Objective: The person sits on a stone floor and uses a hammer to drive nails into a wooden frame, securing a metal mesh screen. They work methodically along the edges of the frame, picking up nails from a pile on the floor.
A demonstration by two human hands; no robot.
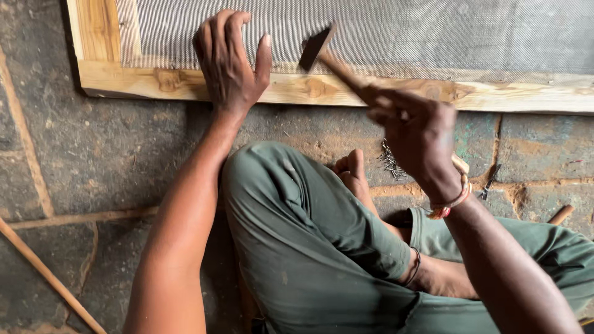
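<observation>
A floor-level carpentry workshop: a rough-sawn wooden frame [322,86] covered with fine wire mesh [396,31] lies flat on a worn stone-slab floor [93,154] stained with reddish dust. A person sits cross-legged and barefoot beside it, a wooden-handled hammer [328,59] raised over the frame's rail. A small heap of loose nails [390,162] lies on the floor, and a thin wooden stick [43,272] rests nearby.

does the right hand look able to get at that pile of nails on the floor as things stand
Probably yes, but not freely: the right hand hovers just above the nails with nothing between, though its grip is taken up by the hammer.
</observation>
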